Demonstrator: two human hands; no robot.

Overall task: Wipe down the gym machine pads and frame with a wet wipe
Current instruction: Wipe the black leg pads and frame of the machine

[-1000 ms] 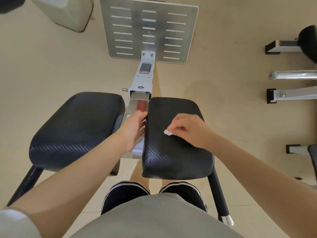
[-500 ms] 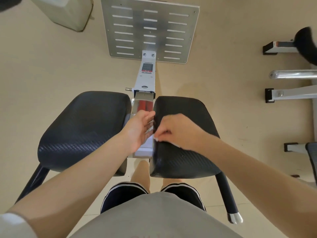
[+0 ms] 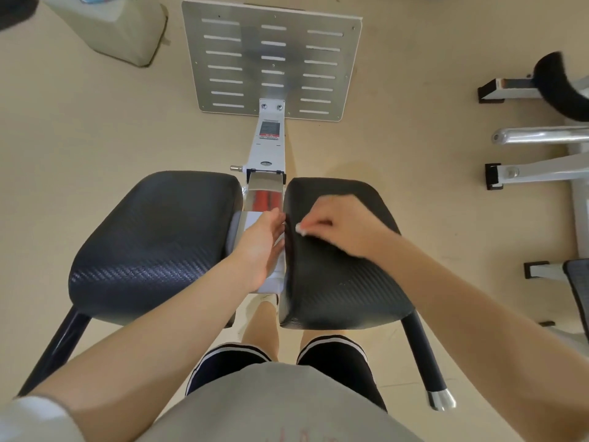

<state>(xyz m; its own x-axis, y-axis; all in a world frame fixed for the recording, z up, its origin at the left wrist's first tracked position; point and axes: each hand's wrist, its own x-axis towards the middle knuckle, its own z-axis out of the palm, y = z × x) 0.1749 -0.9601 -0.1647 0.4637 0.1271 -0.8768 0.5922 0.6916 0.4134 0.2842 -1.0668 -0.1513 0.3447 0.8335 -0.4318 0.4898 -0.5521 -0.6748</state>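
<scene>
Right hand (image 3: 342, 226): I see its fingers pinched on a small white wet wipe (image 3: 300, 229), pressed to the inner top edge of the right pad (image 3: 344, 275).
Left hand (image 3: 263, 244): fingers straight and together, holding nothing; it sits in the gap between the two pads, its fingertips against the right pad's inner side, over the white frame beam (image 3: 270, 151).
Left pad (image 3: 153, 240): black, woven texture, apart from both hands' fingers.
Writing: a red-and-dark label (image 3: 270, 129) sits on the beam just below the slotted metal footplate (image 3: 272, 57); I cannot read its text. Faint red marks on my grey shirt (image 3: 280, 406) are unreadable too.
Handles: a black bar with a chrome end (image 3: 425, 362) runs from under the right pad.
Surroundings: other machine legs (image 3: 538, 170) stand well apart on the right.
</scene>
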